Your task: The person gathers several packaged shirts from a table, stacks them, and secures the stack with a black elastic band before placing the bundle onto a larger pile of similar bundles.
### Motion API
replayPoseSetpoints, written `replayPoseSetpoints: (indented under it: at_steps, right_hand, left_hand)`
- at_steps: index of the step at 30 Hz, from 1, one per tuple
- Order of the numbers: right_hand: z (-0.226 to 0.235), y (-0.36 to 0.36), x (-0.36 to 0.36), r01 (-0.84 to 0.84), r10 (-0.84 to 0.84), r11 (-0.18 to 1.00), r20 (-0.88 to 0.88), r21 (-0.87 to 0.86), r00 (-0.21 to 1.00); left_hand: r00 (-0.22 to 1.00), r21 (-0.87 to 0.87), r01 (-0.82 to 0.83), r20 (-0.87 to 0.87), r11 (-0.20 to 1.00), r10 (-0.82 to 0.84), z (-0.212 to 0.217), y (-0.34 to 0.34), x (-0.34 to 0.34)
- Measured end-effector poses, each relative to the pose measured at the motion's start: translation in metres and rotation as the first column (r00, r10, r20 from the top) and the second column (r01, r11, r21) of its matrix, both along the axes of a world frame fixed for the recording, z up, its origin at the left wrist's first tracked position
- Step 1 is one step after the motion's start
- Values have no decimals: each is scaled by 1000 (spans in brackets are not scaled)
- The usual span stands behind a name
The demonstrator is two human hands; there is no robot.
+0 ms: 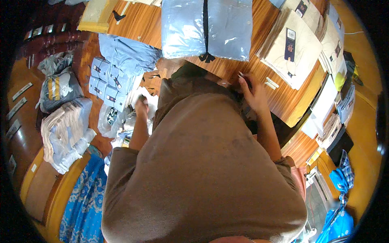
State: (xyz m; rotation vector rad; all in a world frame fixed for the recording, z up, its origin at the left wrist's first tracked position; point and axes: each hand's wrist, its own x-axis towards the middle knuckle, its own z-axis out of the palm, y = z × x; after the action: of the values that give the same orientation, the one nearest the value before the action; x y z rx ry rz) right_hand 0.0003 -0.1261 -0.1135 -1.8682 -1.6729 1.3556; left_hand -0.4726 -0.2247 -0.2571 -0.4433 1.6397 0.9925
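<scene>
My right hand (255,96) is at the wooden table's near edge. Its fingers are drawn together around something slim with a pale tip, too small to make out. Lower on the left, my left hand (141,107) is closed beside crumpled white sheet material (150,100); what its fingers hold is hidden. Ahead of me, a bundle of light blue folded garments (182,30) in clear plastic lies on the table, with a black band (205,28) down its middle, knotted at the near end. Small white strips (271,83) lie right of my right hand.
Stacked cream garments with dark tags (285,50) fill the table's right side. On the left are folded blue shirts (107,83), a loose blue garment pile (127,54), a grey plastic sack (60,91) and wrapped beige garments (67,127). Blue floral cloth (85,198) hangs at lower left.
</scene>
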Motion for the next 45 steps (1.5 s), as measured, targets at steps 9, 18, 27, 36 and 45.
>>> replayPoseSetpoints:
  at_steps: [9,18,27,36,45]
  right_hand:
    - [0,-4,10,-256,-120,889,735,378,668]
    - [63,125,-83,-239,-230,572,433,785,871]
    - [18,171,-108,-173,-168,759,445,628,880]
    - [9,177,-106,-142,-174,754,404,642,898]
    - [15,163,-63,342,-403,747,-21,570,915]
  left_hand:
    - [414,-145,740,-673,657,-614,64,70,22]
    - [-471,-458,880,-876,126,104,177,275,168]
    - [-489,-487,865,-872,119,-22,145,277,180]
    - [-449,-459,885,-886,74,-118,166,279,182]
    - [525,427,790,-842,440,-124,62,274,113]
